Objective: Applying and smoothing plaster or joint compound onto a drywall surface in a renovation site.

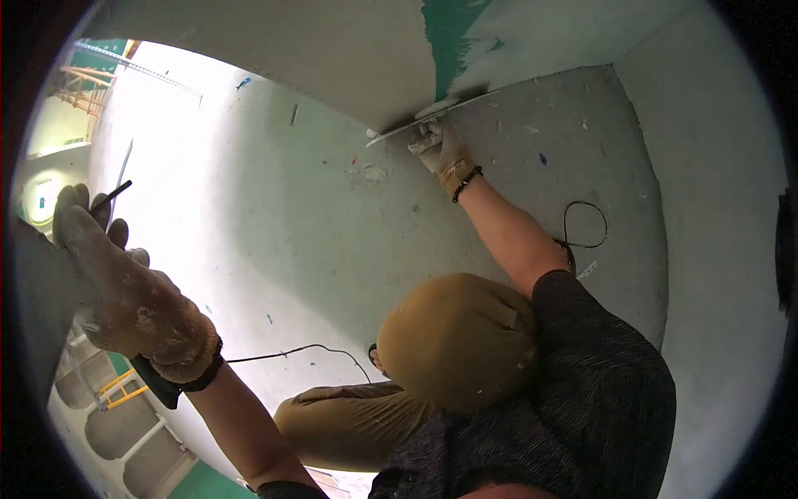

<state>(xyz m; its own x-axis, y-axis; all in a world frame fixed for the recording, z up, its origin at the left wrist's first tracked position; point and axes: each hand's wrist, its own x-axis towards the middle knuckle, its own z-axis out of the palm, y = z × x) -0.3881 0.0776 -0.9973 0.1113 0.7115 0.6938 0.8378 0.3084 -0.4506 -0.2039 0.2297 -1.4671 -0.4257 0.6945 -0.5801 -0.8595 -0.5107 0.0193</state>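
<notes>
My left hand (141, 303), in a dusty work glove, is raised at the left beside a grey surface (37, 291). Its fingers are bent, and a thin dark stick (119, 191) juts out from between them; what kind of stick cannot be told. My right arm stretches forward to the foot of the wall. There my gloved right hand (439, 150) has its fingers curled at a long, thin, pale strip (391, 133), which lies along the wall's lower edge. Part of the strip is hidden by the fingers.
A wall (357, 50) with a green patch (449, 46) rises ahead, and a pale wall (723, 249) stands at the right. Thin black cable (312, 347) trails over the speckled floor (332, 224), with a loop (586, 224) at the right. My bent knee (457, 341) is below.
</notes>
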